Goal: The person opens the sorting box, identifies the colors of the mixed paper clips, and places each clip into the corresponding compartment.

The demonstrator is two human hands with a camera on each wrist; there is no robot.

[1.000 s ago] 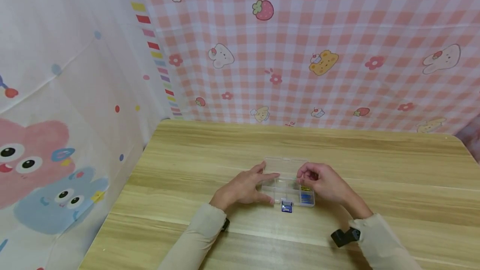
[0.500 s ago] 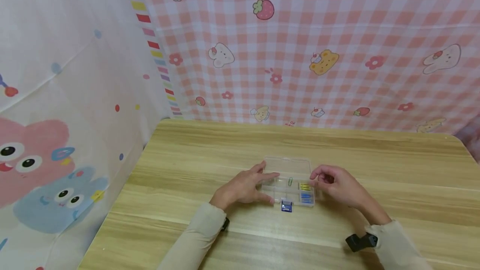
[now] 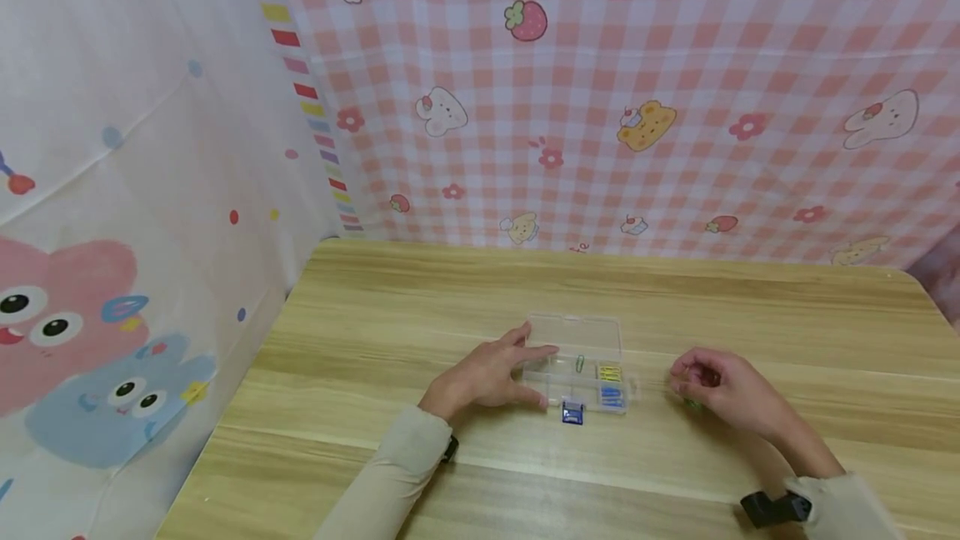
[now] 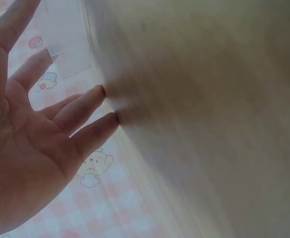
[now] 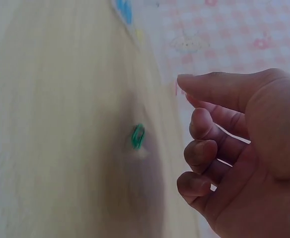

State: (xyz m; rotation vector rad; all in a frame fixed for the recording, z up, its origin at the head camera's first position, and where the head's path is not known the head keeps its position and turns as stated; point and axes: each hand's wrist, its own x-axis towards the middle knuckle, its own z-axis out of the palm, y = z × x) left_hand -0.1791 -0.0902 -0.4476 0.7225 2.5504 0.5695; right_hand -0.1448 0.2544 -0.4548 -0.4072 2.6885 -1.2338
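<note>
A clear compartment box lies on the table with its clear lid folded back. A green paper clip, yellow pieces and blue pieces lie in separate compartments. My left hand rests at the box's left side, fingers spread, thumb near the front edge. Another green paper clip lies on the table in the right wrist view. Close above it in the head view is my right hand, loosely curled, thumb near the index finger, with nothing visibly held.
A small blue label shows at the box's front edge. The wooden table ends at the back against a pink checked cloth. A white printed cloth hangs on the left.
My right hand has left the box and moved right, over the table. The green paper clip in the box and the one on the table have come into sight. My left hand stays put.
</note>
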